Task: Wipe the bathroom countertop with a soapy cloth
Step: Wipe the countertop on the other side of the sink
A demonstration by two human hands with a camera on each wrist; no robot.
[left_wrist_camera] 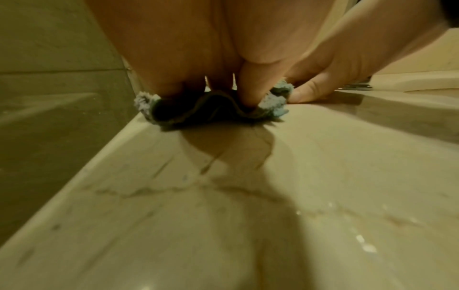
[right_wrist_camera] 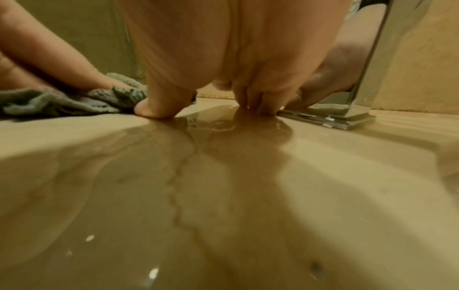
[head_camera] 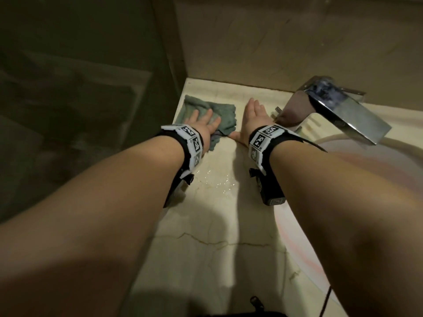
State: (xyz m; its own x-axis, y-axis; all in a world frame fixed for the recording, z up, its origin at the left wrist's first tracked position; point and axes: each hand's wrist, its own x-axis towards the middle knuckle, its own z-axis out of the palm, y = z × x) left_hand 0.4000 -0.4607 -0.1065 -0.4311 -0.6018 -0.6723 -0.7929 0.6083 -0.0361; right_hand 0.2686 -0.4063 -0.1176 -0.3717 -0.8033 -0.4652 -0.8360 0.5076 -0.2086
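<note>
A green-grey terry cloth (head_camera: 212, 113) lies crumpled on the pale marble countertop (head_camera: 206, 236) near its back left corner. My left hand (head_camera: 201, 122) lies flat on the cloth with straight fingers, pressing it down; in the left wrist view the cloth (left_wrist_camera: 270, 107) bunches under the thumb. My right hand (head_camera: 251, 115) rests flat on the bare wet counter just right of the cloth, fingers straight, thumb (right_wrist_camera: 151, 109) touching the cloth's edge (right_wrist_camera: 74, 102).
A chrome faucet (head_camera: 338, 108) stands right of my right hand, its spout over the sink basin (head_camera: 366, 179). Water droplets (head_camera: 217, 181) shine on the counter between my wrists. A wall (head_camera: 274, 42) closes the back; the counter's left edge (left_wrist_camera: 82, 172) drops off.
</note>
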